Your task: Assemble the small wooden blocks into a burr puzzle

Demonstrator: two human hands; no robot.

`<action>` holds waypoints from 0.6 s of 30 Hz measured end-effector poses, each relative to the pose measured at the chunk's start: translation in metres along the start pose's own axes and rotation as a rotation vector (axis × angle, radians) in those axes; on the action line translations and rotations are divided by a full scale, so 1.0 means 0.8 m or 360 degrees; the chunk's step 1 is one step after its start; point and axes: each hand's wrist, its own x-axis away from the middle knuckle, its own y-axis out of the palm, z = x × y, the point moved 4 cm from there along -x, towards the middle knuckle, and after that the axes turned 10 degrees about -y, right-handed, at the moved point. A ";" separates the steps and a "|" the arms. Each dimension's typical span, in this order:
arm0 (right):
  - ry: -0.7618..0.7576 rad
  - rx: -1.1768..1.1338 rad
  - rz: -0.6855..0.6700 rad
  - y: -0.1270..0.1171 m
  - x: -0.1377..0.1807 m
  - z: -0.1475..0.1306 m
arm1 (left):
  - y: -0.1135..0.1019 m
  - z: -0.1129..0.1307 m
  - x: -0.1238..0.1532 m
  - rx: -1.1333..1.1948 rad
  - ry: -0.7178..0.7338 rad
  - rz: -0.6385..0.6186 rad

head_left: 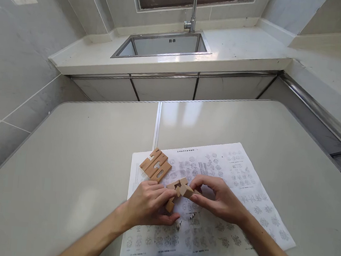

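Notched wooden puzzle pieces [186,191] are held together at an angle between my two hands, just above a printed sheet [252,231]. My left hand [149,202] is closed on the left side of these pieces, its thumb stretched out below them. From the right, my right hand [216,197] pinches a wooden puzzle piece between thumb and fingers. Several more wooden puzzle pieces with cut-outs [156,164] lie side by side on the sheet's upper left, beyond my left hand. Fingers partly hide how the held pieces fit together.
The sheet, covered in small line diagrams, lies on a pale table [65,166] with a metal seam [157,123] down its middle. Past the far edge stands a counter [234,46] with a sink [162,43] and a faucet [192,22]. A tiled wall [17,70] is at left.
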 end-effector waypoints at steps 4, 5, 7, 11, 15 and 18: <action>0.0164 -0.0254 0.0018 0.001 0.003 0.005 | 0.001 0.001 0.000 0.0005 -0.0052 -0.0019; 0.0199 -0.0318 0.0018 0.002 0.004 0.006 | 0.001 0.001 0.000 0.0026 -0.0074 -0.0014; 0.0254 -0.0408 0.0040 0.002 0.005 0.007 | 0.001 0.002 0.002 0.0118 -0.0147 0.0013; 0.0320 -0.0467 0.0182 -0.005 0.003 0.006 | 0.000 0.002 0.004 0.0510 -0.0424 0.0048; 0.0359 -0.0459 0.0362 -0.013 0.002 0.008 | 0.003 0.000 0.003 0.1019 -0.0801 -0.0054; 0.0413 -0.0518 0.0362 -0.013 0.004 0.013 | 0.006 -0.001 0.003 0.1359 -0.1078 -0.0127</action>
